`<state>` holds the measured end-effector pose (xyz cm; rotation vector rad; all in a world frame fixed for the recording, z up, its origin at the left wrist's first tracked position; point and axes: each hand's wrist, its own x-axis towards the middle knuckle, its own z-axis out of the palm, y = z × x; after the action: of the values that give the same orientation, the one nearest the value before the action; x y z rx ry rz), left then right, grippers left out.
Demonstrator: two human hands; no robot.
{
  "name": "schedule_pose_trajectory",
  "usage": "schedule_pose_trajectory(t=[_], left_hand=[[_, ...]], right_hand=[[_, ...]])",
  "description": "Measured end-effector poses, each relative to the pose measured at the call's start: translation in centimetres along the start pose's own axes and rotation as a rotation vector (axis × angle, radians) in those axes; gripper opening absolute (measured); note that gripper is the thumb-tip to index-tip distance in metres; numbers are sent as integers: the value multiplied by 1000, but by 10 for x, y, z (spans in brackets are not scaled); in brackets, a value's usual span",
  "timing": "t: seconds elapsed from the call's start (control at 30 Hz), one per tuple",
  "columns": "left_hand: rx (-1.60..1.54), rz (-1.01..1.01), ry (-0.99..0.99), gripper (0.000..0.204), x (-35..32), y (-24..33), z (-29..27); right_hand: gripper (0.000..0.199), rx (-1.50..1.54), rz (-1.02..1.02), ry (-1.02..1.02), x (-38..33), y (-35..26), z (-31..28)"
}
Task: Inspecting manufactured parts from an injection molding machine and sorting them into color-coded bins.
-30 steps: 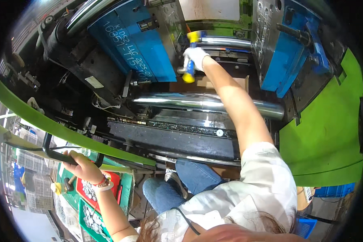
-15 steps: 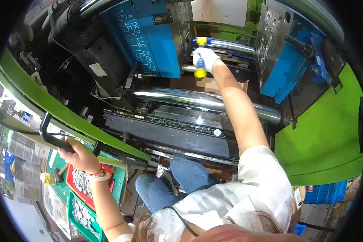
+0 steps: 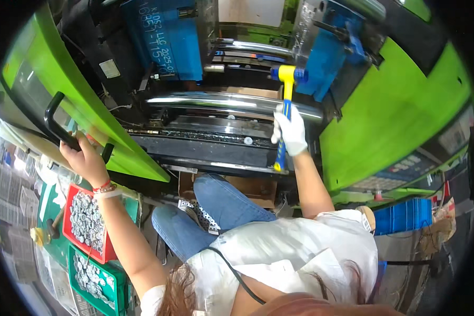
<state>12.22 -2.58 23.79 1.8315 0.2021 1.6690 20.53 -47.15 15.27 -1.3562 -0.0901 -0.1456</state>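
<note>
My right hand [image 3: 290,131], in a white glove, is closed around the blue-and-yellow grip of a mallet [image 3: 287,74]. The mallet's yellow head has dark blue ends and points away from me. It is held over the front chrome bar [image 3: 210,100] of a moulding machine, near the right blue mould half [image 3: 321,66]. On the left, my bare left hand [image 3: 85,160] grips the black handle [image 3: 51,117] of a green machine door [image 3: 97,118]. Facing the right mould half across a gap is the left blue mould half [image 3: 166,42].
At lower left, a red tray [image 3: 109,254] and a green tray [image 3: 120,297] hold many small silvery pieces. A hammer [image 3: 52,227] lies beside them. The right side has a green machine panel [image 3: 376,126] and a blue crate [image 3: 405,216].
My right hand has drawn back toward me from between the mould halves, bringing the mallet with its head now up. My left hand still grips the handle. The whole view has shifted.
</note>
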Motion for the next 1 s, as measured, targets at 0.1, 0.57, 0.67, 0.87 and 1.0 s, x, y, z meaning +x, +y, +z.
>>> schedule_pose_trajectory(t=[0.1,0.57,0.67,0.87,1.0], left_hand=[[-47,-137,-122,30,2,-3,-7],[54,-118,-167,29,-3,7,-1],[36,-111,-207,33,-27,38,4],[-43,-100,-351,52,-82,121,12],[-248,-198,-488,48,-123,187,27]], right_hand=[[17,-173,40,94,-64,14,-42],[25,-1004,-234,91,-291,89,-204],[26,-1050,-99,4,-308,111,-237],[27,-1003,559,359,-388,211,-275],[32,-988,601,685,-451,260,-312]])
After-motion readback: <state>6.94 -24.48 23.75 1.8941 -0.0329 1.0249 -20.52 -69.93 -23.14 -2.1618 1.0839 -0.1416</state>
